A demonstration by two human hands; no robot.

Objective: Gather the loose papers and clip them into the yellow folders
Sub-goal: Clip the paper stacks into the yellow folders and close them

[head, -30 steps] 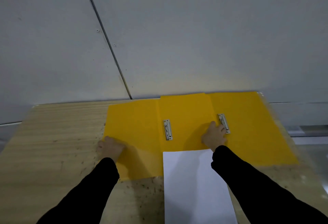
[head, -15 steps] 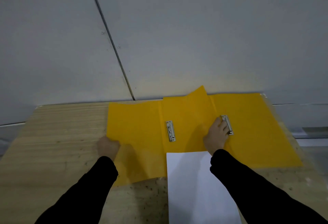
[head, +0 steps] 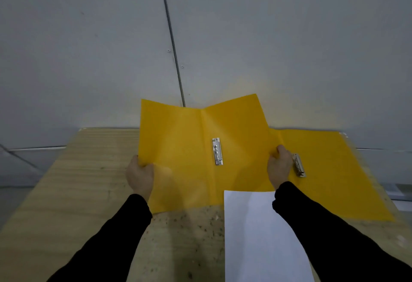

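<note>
Lately flat, now raised off bench (head: 78, 181): yellow folder (head: 182, 147), fingers (head: 281, 149) of left hand (head: 140, 175) and right hand (head: 278, 168) clamped on its side edges; paper (head: 256, 237) not yet clipped.

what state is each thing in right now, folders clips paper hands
left folder: open, held up off the table
left folder clip: no paper under it
right folder: open, flat on the table
right folder clip: no paper under it
paper: flat on the table, unclipped
left hand: grips left folder's left edge
right hand: grips left folder's right edge
</note>
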